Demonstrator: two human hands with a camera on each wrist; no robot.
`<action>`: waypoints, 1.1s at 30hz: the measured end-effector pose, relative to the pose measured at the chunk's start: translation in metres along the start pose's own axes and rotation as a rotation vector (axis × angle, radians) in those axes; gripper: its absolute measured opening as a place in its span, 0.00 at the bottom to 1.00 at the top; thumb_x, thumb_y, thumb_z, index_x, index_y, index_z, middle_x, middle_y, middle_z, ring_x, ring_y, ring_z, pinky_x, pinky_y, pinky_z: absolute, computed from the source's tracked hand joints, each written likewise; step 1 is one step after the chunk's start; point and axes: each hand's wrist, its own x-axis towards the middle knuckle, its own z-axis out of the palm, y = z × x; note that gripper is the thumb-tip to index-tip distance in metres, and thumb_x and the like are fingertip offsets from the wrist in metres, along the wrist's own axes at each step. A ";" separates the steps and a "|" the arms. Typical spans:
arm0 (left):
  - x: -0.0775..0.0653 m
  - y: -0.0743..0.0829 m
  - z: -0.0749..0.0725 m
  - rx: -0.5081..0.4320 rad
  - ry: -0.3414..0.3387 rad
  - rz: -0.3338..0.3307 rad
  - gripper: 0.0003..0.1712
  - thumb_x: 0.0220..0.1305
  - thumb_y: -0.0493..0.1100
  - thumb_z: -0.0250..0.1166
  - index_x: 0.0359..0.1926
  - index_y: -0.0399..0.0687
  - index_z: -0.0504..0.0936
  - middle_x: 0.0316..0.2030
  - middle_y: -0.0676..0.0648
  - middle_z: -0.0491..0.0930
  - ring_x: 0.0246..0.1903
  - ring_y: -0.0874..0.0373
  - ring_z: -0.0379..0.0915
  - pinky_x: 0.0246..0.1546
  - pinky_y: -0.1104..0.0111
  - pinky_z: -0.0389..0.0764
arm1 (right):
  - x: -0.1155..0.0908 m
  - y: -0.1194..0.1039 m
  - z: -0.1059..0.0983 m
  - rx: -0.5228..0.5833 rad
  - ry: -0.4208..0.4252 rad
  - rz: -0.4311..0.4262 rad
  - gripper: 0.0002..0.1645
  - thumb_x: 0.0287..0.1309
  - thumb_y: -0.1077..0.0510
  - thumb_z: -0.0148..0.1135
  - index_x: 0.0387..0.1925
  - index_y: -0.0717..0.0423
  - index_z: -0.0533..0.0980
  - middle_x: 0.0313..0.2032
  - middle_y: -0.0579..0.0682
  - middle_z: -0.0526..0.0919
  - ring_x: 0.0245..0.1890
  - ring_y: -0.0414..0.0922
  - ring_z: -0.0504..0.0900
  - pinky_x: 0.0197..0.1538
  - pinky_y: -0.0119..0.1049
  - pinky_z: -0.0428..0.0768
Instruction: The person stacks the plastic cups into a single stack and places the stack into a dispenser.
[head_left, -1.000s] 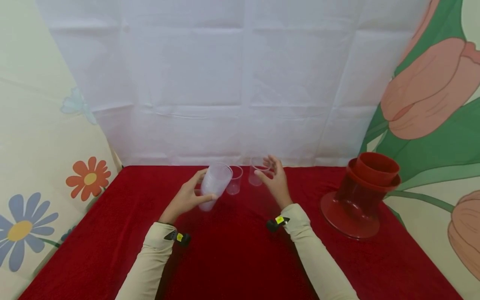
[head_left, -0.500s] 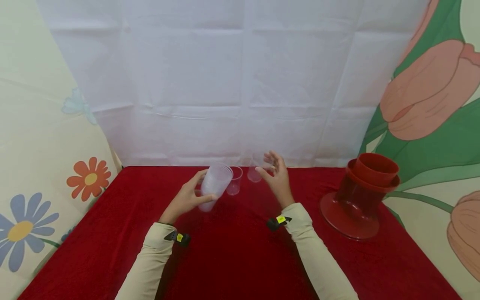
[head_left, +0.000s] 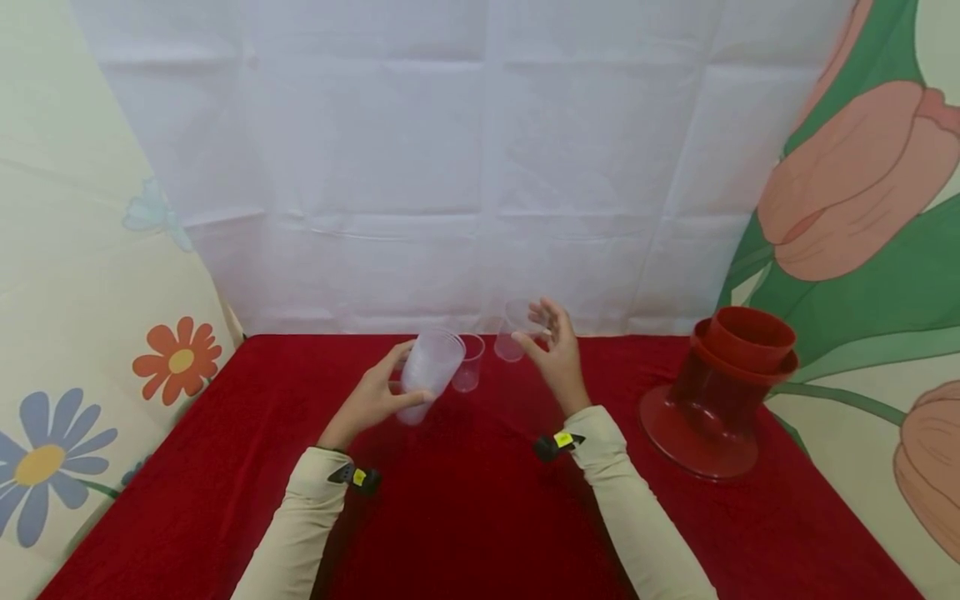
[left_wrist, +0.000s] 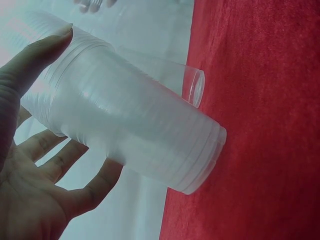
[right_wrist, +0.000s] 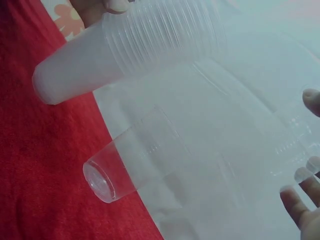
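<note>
My left hand (head_left: 375, 392) grips a tilted stack of nested clear plastic cups (head_left: 431, 367), thumb on the near side. In the left wrist view its fingers curl under the stack (left_wrist: 135, 115). Just right of the stack, one clear plastic cup (head_left: 467, 371) stands upright on the red cloth. My right hand (head_left: 557, 354) holds another clear cup (head_left: 510, 337) between thumb and fingers, near the cloth's back edge. That cup is faint in the right wrist view, where the fingers (right_wrist: 295, 205) show at the right edge.
A dark red plastic vessel (head_left: 712, 400) with a wide round base and a collared top stands at the right. The red cloth (head_left: 465, 500) covers the table. A white sheet (head_left: 405, 167) hangs behind it, flowered hangings at both sides.
My right hand and its cup have shifted slightly away, toward the back of the table. The left hand, its stack and the standing cup have stayed nearly still.
</note>
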 end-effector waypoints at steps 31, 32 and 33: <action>-0.009 0.043 -0.004 -0.006 -0.010 -0.001 0.46 0.57 0.36 0.74 0.72 0.41 0.60 0.62 0.34 0.70 0.57 0.37 0.70 0.50 0.44 0.80 | 0.004 -0.025 0.003 0.061 0.034 -0.021 0.40 0.60 0.77 0.58 0.71 0.72 0.55 0.66 0.69 0.68 0.65 0.67 0.66 0.61 0.47 0.73; -0.009 0.043 -0.003 -0.006 -0.010 -0.001 0.46 0.57 0.36 0.74 0.72 0.41 0.60 0.62 0.34 0.70 0.57 0.37 0.70 0.50 0.44 0.80 | 0.005 -0.024 0.003 0.064 0.034 -0.022 0.40 0.60 0.77 0.58 0.71 0.72 0.55 0.66 0.69 0.68 0.66 0.67 0.66 0.61 0.49 0.72; -0.009 0.043 -0.003 -0.006 -0.009 0.002 0.46 0.57 0.36 0.74 0.72 0.41 0.61 0.62 0.34 0.70 0.57 0.37 0.70 0.50 0.44 0.80 | 0.005 -0.022 0.003 0.070 0.035 -0.024 0.40 0.60 0.78 0.58 0.71 0.72 0.54 0.66 0.69 0.68 0.66 0.67 0.65 0.61 0.50 0.72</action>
